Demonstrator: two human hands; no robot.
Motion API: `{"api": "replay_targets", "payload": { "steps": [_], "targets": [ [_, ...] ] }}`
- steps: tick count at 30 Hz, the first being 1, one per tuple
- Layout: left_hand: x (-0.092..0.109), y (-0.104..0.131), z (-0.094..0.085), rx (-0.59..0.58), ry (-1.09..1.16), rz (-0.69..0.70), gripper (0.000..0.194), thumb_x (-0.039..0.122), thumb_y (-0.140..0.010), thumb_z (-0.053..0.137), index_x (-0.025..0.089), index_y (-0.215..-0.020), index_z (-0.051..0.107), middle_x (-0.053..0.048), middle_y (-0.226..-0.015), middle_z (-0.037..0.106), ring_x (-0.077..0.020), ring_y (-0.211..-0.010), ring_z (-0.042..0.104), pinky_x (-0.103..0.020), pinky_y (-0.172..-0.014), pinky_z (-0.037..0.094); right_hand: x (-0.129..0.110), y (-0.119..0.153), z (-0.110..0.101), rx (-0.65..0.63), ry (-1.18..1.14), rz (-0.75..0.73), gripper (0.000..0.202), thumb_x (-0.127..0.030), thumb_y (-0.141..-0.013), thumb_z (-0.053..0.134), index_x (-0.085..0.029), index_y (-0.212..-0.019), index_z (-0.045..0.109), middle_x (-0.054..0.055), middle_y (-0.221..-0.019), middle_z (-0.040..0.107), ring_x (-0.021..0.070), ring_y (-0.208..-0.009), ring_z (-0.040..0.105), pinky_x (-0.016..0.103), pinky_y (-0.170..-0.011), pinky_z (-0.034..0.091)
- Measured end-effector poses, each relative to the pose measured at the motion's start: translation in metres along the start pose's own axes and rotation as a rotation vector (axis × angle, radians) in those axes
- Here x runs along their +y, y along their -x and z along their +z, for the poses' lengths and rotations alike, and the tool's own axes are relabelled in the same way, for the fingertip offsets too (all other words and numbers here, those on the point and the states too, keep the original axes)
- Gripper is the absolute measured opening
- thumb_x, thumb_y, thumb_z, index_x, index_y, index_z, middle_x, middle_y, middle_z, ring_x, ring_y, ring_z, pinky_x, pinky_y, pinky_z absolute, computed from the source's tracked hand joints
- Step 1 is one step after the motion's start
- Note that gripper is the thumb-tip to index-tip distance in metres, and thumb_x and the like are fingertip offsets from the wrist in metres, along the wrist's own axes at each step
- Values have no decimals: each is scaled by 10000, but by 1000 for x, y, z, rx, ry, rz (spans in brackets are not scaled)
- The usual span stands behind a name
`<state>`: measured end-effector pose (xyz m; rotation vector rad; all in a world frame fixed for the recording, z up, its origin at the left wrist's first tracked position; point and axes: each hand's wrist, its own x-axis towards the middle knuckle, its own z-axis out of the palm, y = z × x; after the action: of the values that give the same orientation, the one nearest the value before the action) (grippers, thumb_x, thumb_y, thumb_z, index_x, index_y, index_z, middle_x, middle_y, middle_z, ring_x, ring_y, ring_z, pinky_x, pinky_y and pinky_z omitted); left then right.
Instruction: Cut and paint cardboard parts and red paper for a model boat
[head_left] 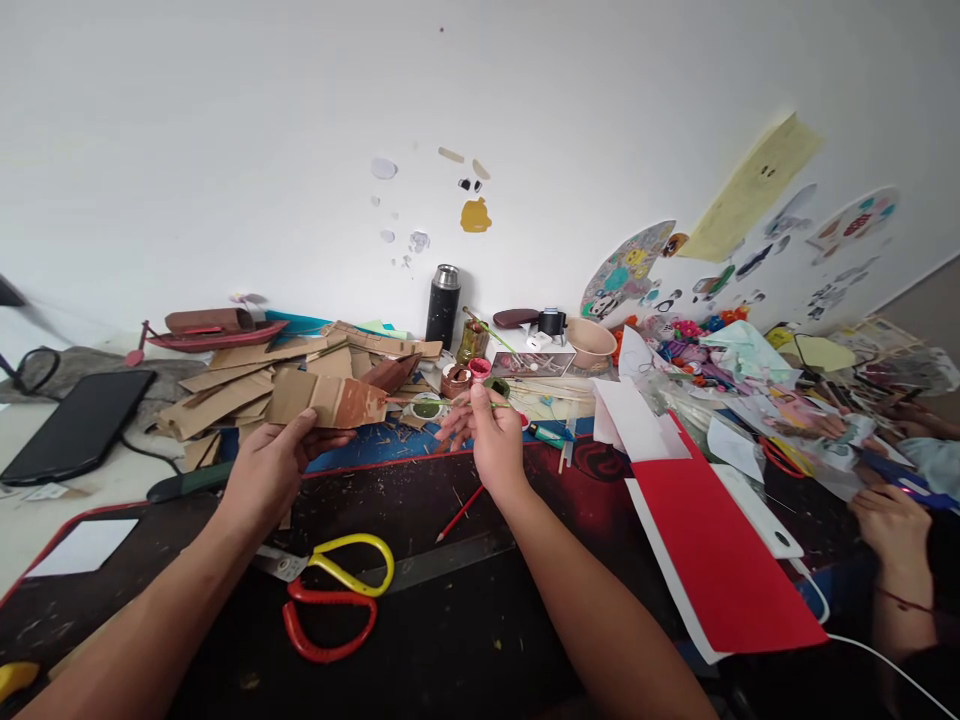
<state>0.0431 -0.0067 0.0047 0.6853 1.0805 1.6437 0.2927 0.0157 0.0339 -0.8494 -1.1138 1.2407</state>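
Note:
My left hand [289, 445] grips a folded piece of cardboard [330, 400] by its lower edge. Its right part carries reddish-brown paint, while the left part is bare. In my right hand [491, 440] is a thin green paintbrush [427, 402], held between thumb and fingers. The brush's tip points left and meets the painted end of the cardboard. Just beyond my right hand stand small paint jars: a brown one [456, 380], a red one [478, 370] and a green one [427, 405].
Scissors [337, 590] and a red pencil [459, 515] lie on the black mat. Cardboard scraps [225, 385] pile at the left, near a phone [75, 425]. A black flask [444, 305] stands by the wall. Red paper [735, 550] lies right, beside another person's hand [892, 520].

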Motion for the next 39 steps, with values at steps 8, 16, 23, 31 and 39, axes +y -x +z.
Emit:
{"api": "replay_targets", "payload": {
  "steps": [8, 16, 23, 31, 39],
  "targets": [
    [-4, -3, -3, 0, 8, 0, 380, 326, -661, 935, 90, -914, 779, -129, -819, 840, -365, -859, 854, -494, -820, 740, 1, 3, -1, 0, -8, 9, 580, -776, -929, 693, -201, -882, 643, 44, -657, 762, 201, -495, 749, 232, -400, 518],
    [-1, 1, 0, 2, -18, -8, 339, 288, -595, 962, 123, -807, 756, -106, -771, 827, -309, -742, 836, -403, -717, 740, -1, -2, -2, 36, -6, -4, 597, -801, -906, 699, -208, -881, 637, 40, -659, 766, 203, -523, 762, 213, -378, 489],
    [-2, -1, -2, 9, -6, 5, 328, 323, -688, 916, 107, -883, 766, -111, -777, 827, -349, -845, 850, -497, -837, 736, -2, 1, -3, 25, -7, 12, 593, -796, -901, 709, -208, -877, 635, 39, -661, 765, 199, -506, 753, 223, -398, 515],
    [-1, -1, -2, 44, 22, 13, 342, 317, -663, 925, 96, -882, 782, -121, -784, 833, -369, -890, 853, -520, -875, 729, 3, 7, 1, -13, 0, 28, 617, -820, -907, 684, -208, -845, 634, 22, -610, 723, 174, -449, 710, 209, -384, 487],
    [0, -2, -2, 33, 27, 16, 276, 296, -678, 920, 102, -794, 760, -118, -751, 826, -346, -836, 851, -523, -890, 724, 0, 4, 2, 6, -23, 7, 627, -831, -880, 711, -208, -858, 644, 15, -609, 726, 170, -451, 707, 201, -385, 486]
  ]
}}
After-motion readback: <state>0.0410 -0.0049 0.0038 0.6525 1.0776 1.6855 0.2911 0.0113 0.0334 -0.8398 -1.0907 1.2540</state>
